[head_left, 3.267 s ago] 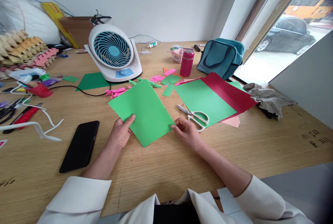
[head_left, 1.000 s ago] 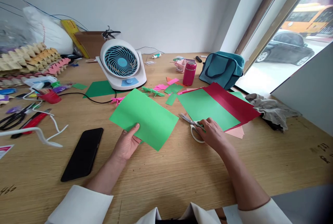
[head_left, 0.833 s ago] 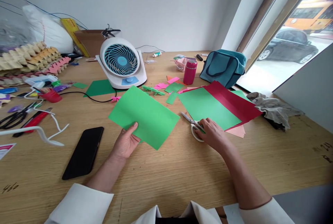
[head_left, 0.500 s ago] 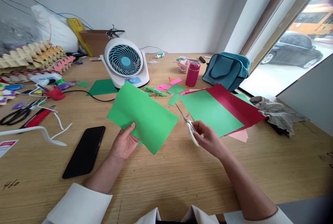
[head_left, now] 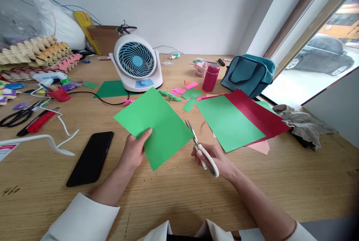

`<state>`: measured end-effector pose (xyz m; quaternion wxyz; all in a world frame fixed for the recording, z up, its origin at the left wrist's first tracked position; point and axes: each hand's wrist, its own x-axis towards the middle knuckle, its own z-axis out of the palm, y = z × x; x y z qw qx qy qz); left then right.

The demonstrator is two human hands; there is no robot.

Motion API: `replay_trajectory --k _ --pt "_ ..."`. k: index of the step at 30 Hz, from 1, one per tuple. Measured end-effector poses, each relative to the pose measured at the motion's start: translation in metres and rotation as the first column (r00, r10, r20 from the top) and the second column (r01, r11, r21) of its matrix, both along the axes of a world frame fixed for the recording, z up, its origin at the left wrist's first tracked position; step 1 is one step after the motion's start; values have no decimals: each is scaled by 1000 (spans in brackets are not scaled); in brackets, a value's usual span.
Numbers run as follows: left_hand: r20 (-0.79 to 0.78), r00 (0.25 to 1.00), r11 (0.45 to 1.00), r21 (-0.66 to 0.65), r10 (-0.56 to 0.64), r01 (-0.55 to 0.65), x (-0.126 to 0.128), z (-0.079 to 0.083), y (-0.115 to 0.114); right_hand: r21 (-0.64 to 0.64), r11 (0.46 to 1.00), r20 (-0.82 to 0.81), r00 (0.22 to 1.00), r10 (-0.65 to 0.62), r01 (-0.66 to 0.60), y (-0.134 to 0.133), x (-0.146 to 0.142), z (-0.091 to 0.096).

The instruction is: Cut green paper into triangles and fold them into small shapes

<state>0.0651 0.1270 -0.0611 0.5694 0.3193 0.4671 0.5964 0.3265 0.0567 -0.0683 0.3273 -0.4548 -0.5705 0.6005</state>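
My left hand point(head_left: 136, 147) pinches a sheet of bright green paper point(head_left: 157, 129) by its near edge, thumb on top and fingers hidden underneath. In my right hand point(head_left: 210, 157) is a pair of white-handled scissors point(head_left: 206, 155), the blades pointing away from me and slightly parted. The blades are close by the right corner of the sheet; whether they touch it I cannot tell. To the right lie a larger light green sheet point(head_left: 231, 123) and dark red paper point(head_left: 256, 116). Small green and pink cut pieces point(head_left: 191, 93) lie beyond the held sheet.
A white fan point(head_left: 137, 61) stands at the back, with a dark green sheet point(head_left: 110, 89) beside it. A pink-red flask point(head_left: 211, 77) and a teal bag point(head_left: 246, 74) are at back right. On the left are a black phone point(head_left: 90, 158), black scissors point(head_left: 21, 116) and a red cutter point(head_left: 42, 121).
The green sheet has turned and flattened in my left hand. My right hand has moved slightly left and nearer me, bringing the scissors upright, with blades parted, to the sheet's right corner.
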Motion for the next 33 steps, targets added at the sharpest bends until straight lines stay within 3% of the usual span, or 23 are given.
replay_trajectory --k 5,13,23,33 --pt "-225 962 977 174 158 -119 -2 -7 2 11 1000 30 1000 8 -9 -1 -4 -1" --pt "-442 871 941 333 214 -62 -9 -9 1 -2 1000 47 999 -26 26 -4 -6 3" --pt "-607 757 945 325 241 -40 -14 0 -4 22 999 144 988 -50 48 -3 -7 3" --pt "-637 734 949 315 236 -32 -13 2 -6 -5 998 157 986 -63 64 -3 -8 4"
